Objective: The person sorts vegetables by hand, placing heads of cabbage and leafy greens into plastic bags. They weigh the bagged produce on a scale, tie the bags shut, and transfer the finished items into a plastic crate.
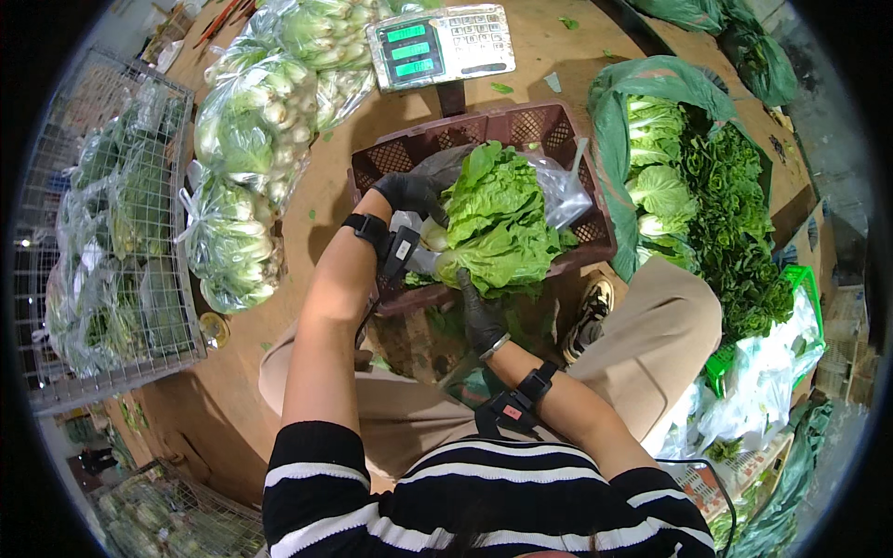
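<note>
My left hand (416, 198), in a black glove, grips leafy green lettuce (499, 216) at its upper left, by the pale stem ends. From below, my right hand (481, 317), also gloved in black, holds the same lettuce near its base, with part of the fingers hidden under the leaves. At least two heads seem to lie together, leaves pointing right. They are over a dark red plastic crate (600, 240) with latticed walls. Inside the crate, a clear plastic bag (568, 192) shows behind and right of the leaves.
Beyond the crate stands a digital scale display (443, 45). Bagged vegetables (254, 125) line the left, beside a wire cage (111, 230). On the right, a green sack (610, 104) holds leafy heads, near a bright green crate (802, 279). My knees flank the crate's near side.
</note>
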